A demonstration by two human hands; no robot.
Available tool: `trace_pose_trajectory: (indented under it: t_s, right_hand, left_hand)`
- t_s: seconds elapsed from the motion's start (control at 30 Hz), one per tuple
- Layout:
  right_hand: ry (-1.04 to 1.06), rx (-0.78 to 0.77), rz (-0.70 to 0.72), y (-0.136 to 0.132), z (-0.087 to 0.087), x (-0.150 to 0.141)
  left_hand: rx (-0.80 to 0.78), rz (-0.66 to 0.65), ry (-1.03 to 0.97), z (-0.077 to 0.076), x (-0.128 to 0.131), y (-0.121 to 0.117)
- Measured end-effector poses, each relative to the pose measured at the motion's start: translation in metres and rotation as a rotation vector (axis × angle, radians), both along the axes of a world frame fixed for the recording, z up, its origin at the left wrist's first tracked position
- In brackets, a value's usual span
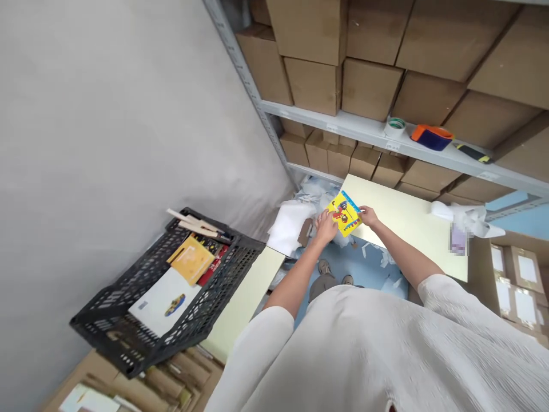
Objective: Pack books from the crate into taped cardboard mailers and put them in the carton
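Note:
A yellow picture book with a blue strip and small colourful drawings on its cover is held up above the floor, by the left end of the pale table. My left hand grips its lower left side, fingers over the cover. My right hand pinches its right edge, near the blue strip. Whether it is a book or a thin booklet, I cannot tell. Beneath and left of it lie white packing sheets and crumpled wrapping.
At left, a black plastic crate holds several books and wooden sticks. Shelves ahead carry cardboard boxes, a tape roll, an orange and dark blue item and a cutter-like tool. An open carton stands at right.

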State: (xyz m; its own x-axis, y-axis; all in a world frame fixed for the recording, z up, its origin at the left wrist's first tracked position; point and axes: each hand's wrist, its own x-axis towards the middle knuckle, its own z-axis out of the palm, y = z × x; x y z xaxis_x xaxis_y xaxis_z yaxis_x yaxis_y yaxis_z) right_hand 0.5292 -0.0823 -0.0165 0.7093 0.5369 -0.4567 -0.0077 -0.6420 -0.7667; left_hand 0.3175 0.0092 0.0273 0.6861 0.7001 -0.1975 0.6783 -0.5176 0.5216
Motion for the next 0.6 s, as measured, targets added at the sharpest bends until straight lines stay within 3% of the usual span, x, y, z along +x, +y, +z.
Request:
trace_pose_trajectory:
  t_s: [0.13,0.33,0.47,0.6]
  right_hand:
    - [-0.033,-0.113,-0.022,-0.013,-0.022,0.032]
    - [-0.180,-0.306,0.028,0.004,-0.028,0.069]
    - [-0.278,-0.315,-0.038,0.024,-0.034,0.084]
    - [-0.332,-0.290,-0.072,0.031,-0.044,0.080]
  left_hand:
    - [-0.057,-0.090,0.054,-0.018,0.031,0.014]
    - [-0.114,-0.205,0.095,-0.041,0.080,0.058]
    - [-0.143,-0.297,0.114,-0.057,0.107,0.089]
    - [-0.171,-0.392,0.153,-0.077,0.126,0.109]
